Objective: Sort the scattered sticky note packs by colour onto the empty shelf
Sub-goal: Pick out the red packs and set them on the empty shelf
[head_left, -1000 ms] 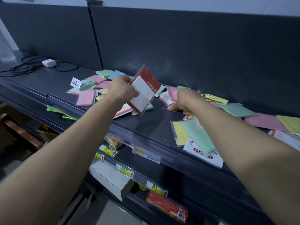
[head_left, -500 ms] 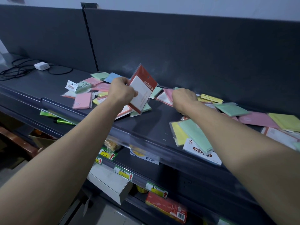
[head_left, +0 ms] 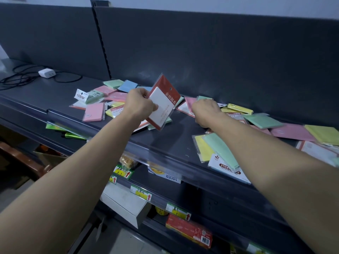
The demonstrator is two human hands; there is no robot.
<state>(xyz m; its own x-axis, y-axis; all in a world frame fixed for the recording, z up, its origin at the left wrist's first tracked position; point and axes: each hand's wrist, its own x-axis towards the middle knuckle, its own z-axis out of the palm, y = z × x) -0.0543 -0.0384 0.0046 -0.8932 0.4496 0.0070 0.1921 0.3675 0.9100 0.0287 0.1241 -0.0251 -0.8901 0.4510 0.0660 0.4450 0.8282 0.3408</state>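
The red-backed pack (head_left: 162, 107) of white notes is held tilted just above the shelf, pinched at its left edge by the left hand (head_left: 139, 105), fingers curled round it; it looks light and flat, stiffened by its card and slick in a clear sleeve, so a pinch across an edge or the hang-hole header should serve better than a flat palm, and a loose hold could let it slide; the right hand (head_left: 206, 112) is down on the middle of the heap, knuckles up, fingers tucked out of view, so I cannot tell whether it grasps a pack; the other sticky note packs lie scattered and overlapping on the top shelf (head_left: 179, 136) in two loose heaps, left and right of the hands; counting only what shows plainly, I make about five pink, among them the pink pack (head_left: 93, 112) at near left, about six green, four yellow and one blue pack (head_left: 127, 86) at far left, with several white-carded ones half buried, so these totals are a floor; no colour groups have formed yet, I judge; further left sit one white charger (head_left: 46, 72) and its black cable (head_left: 22, 77); the lower shelves carry a few price tags (head_left: 141, 194), one red box (head_left: 189, 231) and one white box (head_left: 124, 204).
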